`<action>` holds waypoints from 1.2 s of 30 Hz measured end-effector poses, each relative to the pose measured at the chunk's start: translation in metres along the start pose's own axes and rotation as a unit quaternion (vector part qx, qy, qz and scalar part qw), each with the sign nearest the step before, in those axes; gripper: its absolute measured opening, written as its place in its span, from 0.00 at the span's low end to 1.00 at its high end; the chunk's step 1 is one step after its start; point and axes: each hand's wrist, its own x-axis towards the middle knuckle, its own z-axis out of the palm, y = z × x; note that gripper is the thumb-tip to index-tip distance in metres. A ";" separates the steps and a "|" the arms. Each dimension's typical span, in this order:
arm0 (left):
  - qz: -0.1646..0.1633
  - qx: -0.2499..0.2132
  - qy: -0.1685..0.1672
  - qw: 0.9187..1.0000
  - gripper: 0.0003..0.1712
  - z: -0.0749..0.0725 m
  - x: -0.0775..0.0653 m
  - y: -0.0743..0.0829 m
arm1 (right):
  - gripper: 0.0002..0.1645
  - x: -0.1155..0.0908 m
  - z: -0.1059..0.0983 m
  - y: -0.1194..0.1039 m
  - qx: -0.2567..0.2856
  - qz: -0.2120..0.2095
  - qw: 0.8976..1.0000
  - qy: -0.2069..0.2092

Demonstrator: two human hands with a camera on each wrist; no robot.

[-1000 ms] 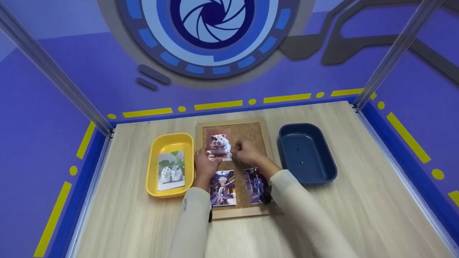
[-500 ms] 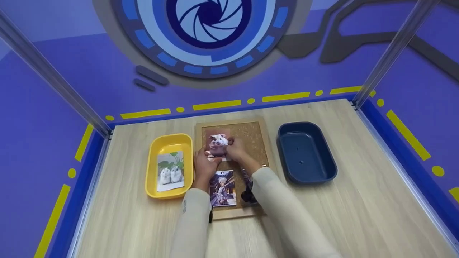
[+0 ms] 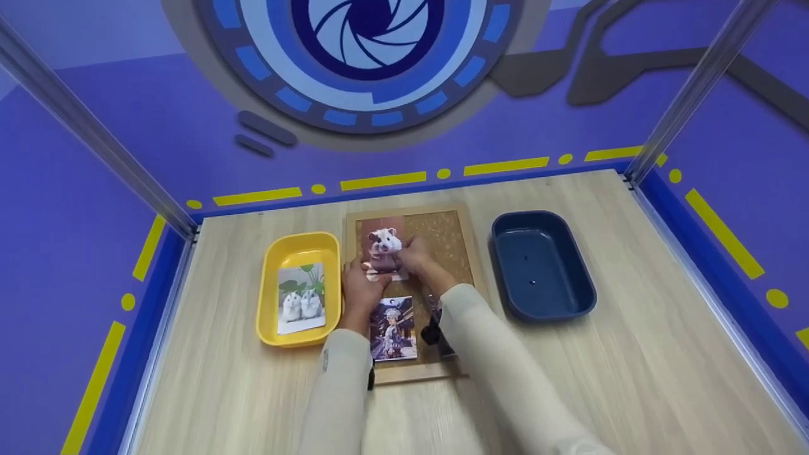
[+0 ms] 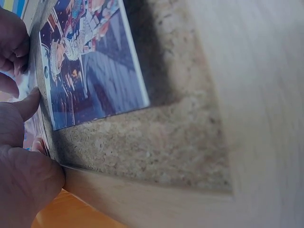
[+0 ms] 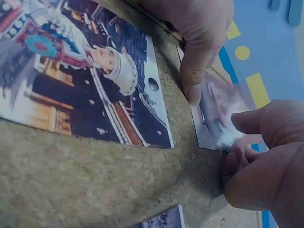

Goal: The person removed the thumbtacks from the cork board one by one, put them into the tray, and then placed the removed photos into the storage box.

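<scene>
A hamster photo (image 3: 382, 234) lies on the upper left of a framed corkboard (image 3: 442, 227). My left hand (image 3: 362, 292) lies at its lower left corner, the straight thumb (image 5: 192, 88) pressing near the bottom edge. At the photo's right edge, my right hand (image 3: 418, 258) pinches it, one finger over the picture and others curled at the border. Below hangs a photo of a costumed figure (image 3: 393, 328) with a dark round spot at its top. Another dark photo (image 3: 447, 349) at the lower right is mostly hidden by my right sleeve.
A yellow tray (image 3: 265, 297) with a photo of two hamsters (image 3: 301, 300) stands left of the board. To the right is a dark blue tray (image 3: 543, 272). A purple wall (image 3: 404, 151) closes off the table's back.
My right hand has moved left from beside the hamster photo onto its right edge, and my right forearm has swung left over the lower right photo. My left hand has stayed put.
</scene>
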 end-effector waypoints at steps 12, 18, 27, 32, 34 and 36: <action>-0.009 0.014 -0.001 1.000 0.45 -0.001 0.001 0.004 | 0.27 0.008 0.001 0.006 -0.022 -0.041 0.999 0.023; -0.016 0.020 0.000 1.000 0.45 0.004 -0.001 0.002 | 0.26 0.009 0.001 0.009 -0.035 -0.036 0.999 0.022; -0.056 -0.155 0.022 0.986 0.30 0.001 -0.018 0.032 | 0.24 0.008 -0.004 0.010 -0.060 -0.040 0.997 0.032; 0.019 -0.162 0.017 0.987 0.25 -0.015 -0.036 0.053 | 0.24 0.008 -0.003 0.010 -0.056 -0.052 0.997 0.027; 0.063 -0.122 0.009 0.990 0.25 -0.029 -0.044 0.054 | 0.22 0.006 -0.001 0.010 -0.052 -0.051 0.997 0.025; 0.115 -0.051 0.001 0.992 0.26 -0.046 -0.052 0.049 | 0.20 0.004 0.002 0.009 -0.056 -0.044 0.997 0.022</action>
